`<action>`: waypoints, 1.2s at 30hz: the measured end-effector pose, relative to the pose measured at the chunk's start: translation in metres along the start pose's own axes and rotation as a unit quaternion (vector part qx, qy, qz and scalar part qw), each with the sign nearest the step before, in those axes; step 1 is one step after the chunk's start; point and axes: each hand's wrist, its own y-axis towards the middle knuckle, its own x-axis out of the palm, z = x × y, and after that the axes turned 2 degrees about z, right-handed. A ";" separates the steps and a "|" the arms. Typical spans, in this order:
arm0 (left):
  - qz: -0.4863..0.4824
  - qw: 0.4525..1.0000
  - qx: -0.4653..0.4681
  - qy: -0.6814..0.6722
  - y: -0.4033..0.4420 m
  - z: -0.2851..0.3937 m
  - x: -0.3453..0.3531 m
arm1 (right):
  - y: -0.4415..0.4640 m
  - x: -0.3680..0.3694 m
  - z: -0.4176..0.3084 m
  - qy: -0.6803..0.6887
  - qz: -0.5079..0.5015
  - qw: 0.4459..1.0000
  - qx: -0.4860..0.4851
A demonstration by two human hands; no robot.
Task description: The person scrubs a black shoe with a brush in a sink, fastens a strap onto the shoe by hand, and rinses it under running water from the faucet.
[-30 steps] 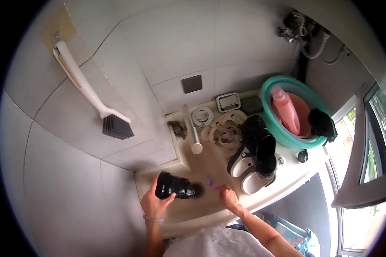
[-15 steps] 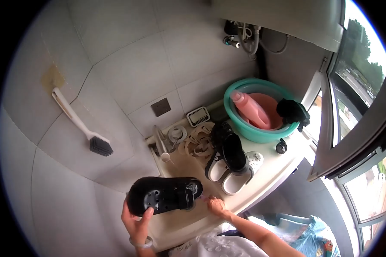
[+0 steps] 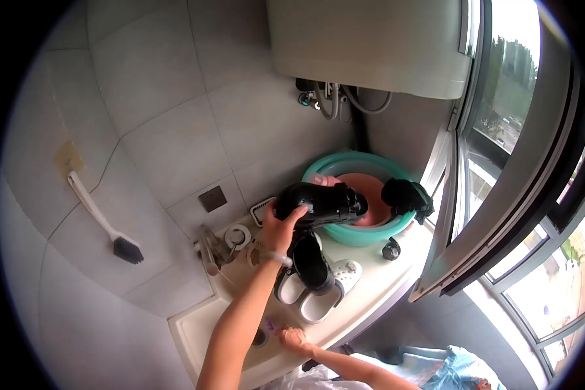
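Note:
A glossy black clog point(image 3: 315, 200) is in my left hand point(image 3: 283, 229), its fingers wrapped round one end. It hangs in the air in front of the green basin point(image 3: 335, 235), above a dark shoe point(image 3: 311, 261) and white clogs point(image 3: 321, 304) on the counter. Low over the sink point(image 3: 192, 325), near the drain, my right hand point(image 3: 294, 340) is closed. A small purple thing point(image 3: 270, 323) shows by its fingertips, too small to name.
A faucet point(image 3: 208, 252) stands at the sink's back. The basin holds a pink bottle point(image 3: 326, 180) and black cloth point(image 3: 406, 197). A brush point(image 3: 104, 211) hangs on the left wall. An open window point(image 3: 455, 221) juts in at right.
My left hand has carried the black clog from over the sink up and away, towards the basin. My right hand stays low by the sink. The view has shifted.

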 end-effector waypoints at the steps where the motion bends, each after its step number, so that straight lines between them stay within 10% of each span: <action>1: -0.014 0.999 -0.026 0.014 0.008 -0.006 0.012 | -0.001 -0.001 0.000 0.003 -0.002 1.000 -0.004; 6: -0.004 0.984 -0.174 0.045 0.036 -0.030 0.045 | 0.001 -0.001 0.004 0.005 -0.023 1.000 -0.018; 15: -0.060 0.953 -0.147 0.259 0.046 -0.065 0.013 | -0.002 0.004 0.004 0.005 -0.024 0.999 -0.029; 21: -0.043 0.998 -0.028 -0.026 -0.013 -0.041 -0.006 | -0.005 -0.003 -0.003 -0.002 -0.037 0.999 -0.017; 27: 0.064 0.925 -0.278 -0.252 -0.091 -0.046 0.010 | -0.002 0.000 0.004 0.007 -0.044 0.999 -0.019; 32: 0.125 0.854 -0.202 -0.463 -0.044 -0.145 0.028 | 0.003 0.033 0.033 0.131 -0.001 0.988 -0.078; 36: 0.229 0.816 -0.271 -0.456 -0.057 -0.079 0.036 | 0.011 0.052 0.043 0.092 -0.003 0.995 -0.045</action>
